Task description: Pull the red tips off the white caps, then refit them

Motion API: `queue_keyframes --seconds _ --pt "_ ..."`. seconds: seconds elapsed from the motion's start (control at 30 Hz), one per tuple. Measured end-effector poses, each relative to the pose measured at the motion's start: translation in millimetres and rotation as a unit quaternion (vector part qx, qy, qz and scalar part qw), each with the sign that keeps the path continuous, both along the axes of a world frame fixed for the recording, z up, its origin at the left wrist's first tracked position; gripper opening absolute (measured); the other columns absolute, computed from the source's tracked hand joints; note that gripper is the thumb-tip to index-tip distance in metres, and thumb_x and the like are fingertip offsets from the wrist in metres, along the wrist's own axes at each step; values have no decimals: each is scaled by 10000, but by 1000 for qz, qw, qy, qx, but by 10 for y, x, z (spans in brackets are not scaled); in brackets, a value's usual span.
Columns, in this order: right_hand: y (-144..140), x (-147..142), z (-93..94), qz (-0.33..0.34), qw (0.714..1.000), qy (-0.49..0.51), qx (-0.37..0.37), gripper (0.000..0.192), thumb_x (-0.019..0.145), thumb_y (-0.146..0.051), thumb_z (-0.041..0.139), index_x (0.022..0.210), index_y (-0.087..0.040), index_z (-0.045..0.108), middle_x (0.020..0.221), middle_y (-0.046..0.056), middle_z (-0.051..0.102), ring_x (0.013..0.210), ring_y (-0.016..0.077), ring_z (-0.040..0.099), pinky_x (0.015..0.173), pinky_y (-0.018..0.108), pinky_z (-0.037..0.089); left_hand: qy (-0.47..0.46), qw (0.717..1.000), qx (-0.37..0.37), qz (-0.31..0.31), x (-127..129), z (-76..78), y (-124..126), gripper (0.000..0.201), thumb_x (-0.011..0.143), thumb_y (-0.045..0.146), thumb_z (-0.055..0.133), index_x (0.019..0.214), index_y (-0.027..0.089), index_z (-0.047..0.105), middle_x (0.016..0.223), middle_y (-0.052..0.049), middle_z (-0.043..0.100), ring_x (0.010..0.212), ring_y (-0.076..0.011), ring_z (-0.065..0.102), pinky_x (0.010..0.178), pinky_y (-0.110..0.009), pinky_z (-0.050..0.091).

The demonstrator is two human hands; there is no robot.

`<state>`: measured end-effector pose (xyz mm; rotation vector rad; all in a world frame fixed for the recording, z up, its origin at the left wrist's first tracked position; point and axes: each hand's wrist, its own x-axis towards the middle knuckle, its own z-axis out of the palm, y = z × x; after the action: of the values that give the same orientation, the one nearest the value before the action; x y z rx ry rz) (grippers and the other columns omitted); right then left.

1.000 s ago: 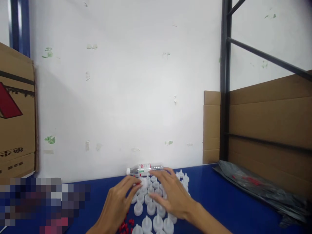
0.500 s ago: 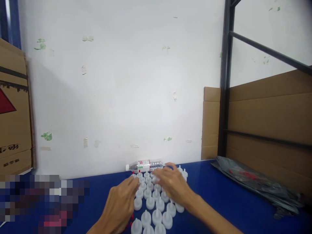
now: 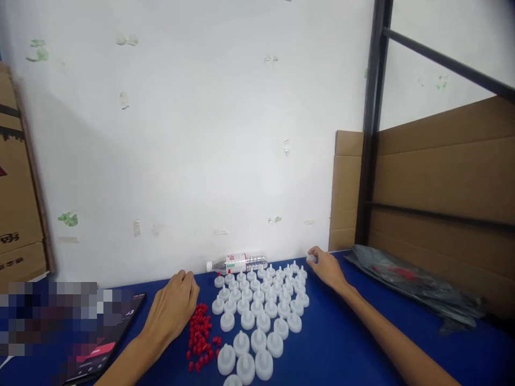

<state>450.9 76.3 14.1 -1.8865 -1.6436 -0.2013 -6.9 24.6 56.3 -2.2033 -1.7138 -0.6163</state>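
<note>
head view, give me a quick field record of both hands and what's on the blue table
left hand: resting on the table, beside the red caps, holding nothing visible
right hand: far right of the cluster, fingertips on one white cap
white nozzle caps: upright in rows, centre
water bottle: lying by the wall
phone: left, screen lit
grey bag: right

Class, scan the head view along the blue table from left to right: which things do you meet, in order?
Phone → left hand → red caps → white nozzle caps → right hand → grey plastic bag.
</note>
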Motion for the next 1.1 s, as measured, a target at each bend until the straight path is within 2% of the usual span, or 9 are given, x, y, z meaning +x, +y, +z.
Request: queue_keyframes --seconds 0.17,0.3,0.4,0.6,0.7,0.8,0.93,1.03,1.1 --pt "100 56 -128 6 997 34 -66 311 997 -354 644 1251 -177 619 1242 86 645 1026 230 670 868 434 578 -51 998 -36 -22 10 -41 45 348 1009 294 252 946 212 584 963 -85 639 856 -261 661 716 -359 462" --pt "146 55 -144 14 996 44 -77 310 999 -356 640 1255 -183 620 1262 89 638 1050 236 662 888 445 571 -86 993 -59 -61 -23 -117 124 348 978 335 357 926 206 676 995 -98 690 993 -270 653 870 -369 494" --pt "149 47 -135 11 995 55 -82 309 1000 -357 639 1255 -183 621 1266 90 636 1057 238 660 893 448 569 -107 989 -64 -85 -39 -190 174 345 954 322 409 988 195 728 1042 -107 731 1054 -284 644 949 -387 490" --pt "118 -23 -105 11 991 81 -103 306 1002 -365 636 1246 -181 624 1236 83 648 1020 228 671 866 429 578 -144 981 -77 -107 -33 -299 188 317 940 320 459 1032 224 747 1015 -57 782 968 -269 679 893 -386 521" --pt "98 -76 -68 13 991 87 -100 300 1003 -372 634 1236 -183 630 1226 78 652 1012 227 673 858 420 580 -150 980 -72 -113 -13 -262 160 367 985 376 413 1042 221 741 1044 -62 772 990 -269 669 918 -394 506" --pt "66 -117 -1 1 992 94 -84 301 1006 -371 629 1238 -180 627 1227 82 652 1008 225 673 859 424 580 -144 981 -56 -115 57 -149 182 416 1017 364 339 1143 195 698 1128 -84 737 1094 -268 632 998 -398 465" --pt "-10 -173 127 -9 995 90 -34 292 1008 -365 627 1235 -181 628 1226 84 653 1008 221 672 863 426 579 -125 985 -50 -111 243 9 341 382 990 346 405 1190 165 675 1072 -100 730 1082 -279 625 976 -390 466" --pt "-87 -271 239 13 998 66 20 276 1007 -368 627 1208 -179 640 1204 78 662 995 215 674 862 421 576 -114 986 -60 -106 382 60 474 259 925 340 539 965 174 735 914 -91 738 987 -289 648 887 -366 477" --pt "-154 -389 320 40 996 47 60 250 1006 -373 627 1151 -171 657 1153 67 677 984 212 673 876 427 563 -114 986 -67 -104 439 79 520 164 861 287 613 786 191 722 819 -78 729 915 -283 659 834 -348 469"
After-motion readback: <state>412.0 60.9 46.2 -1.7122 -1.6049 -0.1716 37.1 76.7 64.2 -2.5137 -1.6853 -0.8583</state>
